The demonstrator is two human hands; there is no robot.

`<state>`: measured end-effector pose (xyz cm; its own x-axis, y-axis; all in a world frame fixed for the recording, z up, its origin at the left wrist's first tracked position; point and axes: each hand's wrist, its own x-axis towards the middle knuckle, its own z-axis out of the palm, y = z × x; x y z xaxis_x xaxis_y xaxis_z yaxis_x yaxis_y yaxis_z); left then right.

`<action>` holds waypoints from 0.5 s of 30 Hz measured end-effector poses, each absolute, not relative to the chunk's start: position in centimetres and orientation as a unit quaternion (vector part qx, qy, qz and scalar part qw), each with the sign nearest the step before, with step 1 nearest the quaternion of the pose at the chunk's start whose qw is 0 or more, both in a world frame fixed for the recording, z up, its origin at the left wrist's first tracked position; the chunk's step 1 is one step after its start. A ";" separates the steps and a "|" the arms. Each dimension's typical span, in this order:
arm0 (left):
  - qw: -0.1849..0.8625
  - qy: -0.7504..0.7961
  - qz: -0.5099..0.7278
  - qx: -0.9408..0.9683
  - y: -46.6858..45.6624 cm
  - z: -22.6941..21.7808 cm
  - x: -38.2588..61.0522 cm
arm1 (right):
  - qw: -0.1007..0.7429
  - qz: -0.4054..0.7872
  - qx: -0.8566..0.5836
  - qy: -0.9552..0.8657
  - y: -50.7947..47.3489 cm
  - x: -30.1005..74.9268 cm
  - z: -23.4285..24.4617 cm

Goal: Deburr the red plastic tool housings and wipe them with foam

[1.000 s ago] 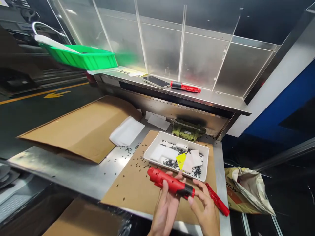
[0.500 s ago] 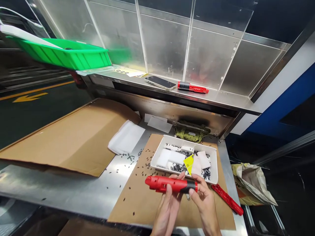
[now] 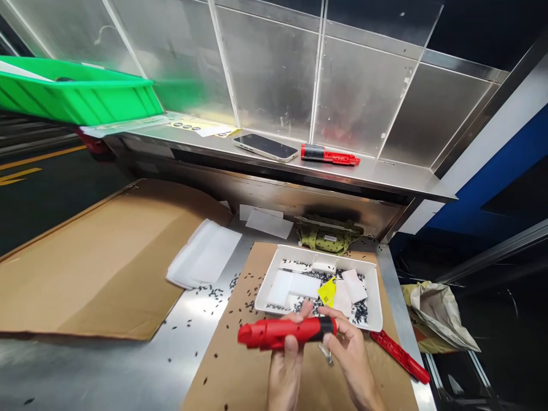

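Note:
Both hands hold a red plastic tool body with a black end (image 3: pixel 278 334), level across the front of the work surface. My left hand (image 3: pixel 287 362) wraps the red part, and my right hand (image 3: pixel 349 357) pinches the black end. A small metal piece (image 3: pixel 326 355) shows just below the tool, between my hands. Close behind them stands a white tray (image 3: pixel 371 297) of black small parts and white foam pieces, with a yellow tag (image 3: pixel 327 291). A loose red plastic shell (image 3: pixel 400 357) lies to the right of my right hand.
Black small parts are scattered over the brown cardboard (image 3: pixel 222 377) and steel bench (image 3: pixel 128 365). A phone (image 3: pixel 265 147) and a red-and-black tool (image 3: pixel 329 154) lie on the steel shelf (image 3: pixel 385 177). A green tray (image 3: pixel 72 94) sits at its left end; a paper bag (image 3: pixel 439 314) lies beyond the bench's right edge.
The tool has swung level, with its red end further left. The whole view has shifted left and slightly down as my head moved. Both hands still hold the tool.

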<state>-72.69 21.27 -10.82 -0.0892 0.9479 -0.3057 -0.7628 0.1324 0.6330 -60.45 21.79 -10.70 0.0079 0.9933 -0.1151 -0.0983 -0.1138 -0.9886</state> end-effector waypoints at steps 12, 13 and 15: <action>0.739 0.299 0.603 -0.037 24.8 -9.7 -73.4 | 0.524 0.374 -0.597 -0.479 21.6 -60.9 -10.3; 0.739 0.290 0.608 -0.034 24.8 -10.0 -73.4 | 0.531 0.368 -0.591 -0.482 21.6 -61.2 -10.4; 0.731 0.283 0.620 -0.021 24.6 -10.5 -73.2 | 0.536 0.368 -0.583 -0.487 21.6 -61.6 -10.7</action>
<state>-73.24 24.63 -10.53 0.0703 0.8947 -0.4411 -0.9190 0.2301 0.3203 -61.63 21.65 -10.68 0.2541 0.9627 0.0934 0.1729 0.0498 -0.9837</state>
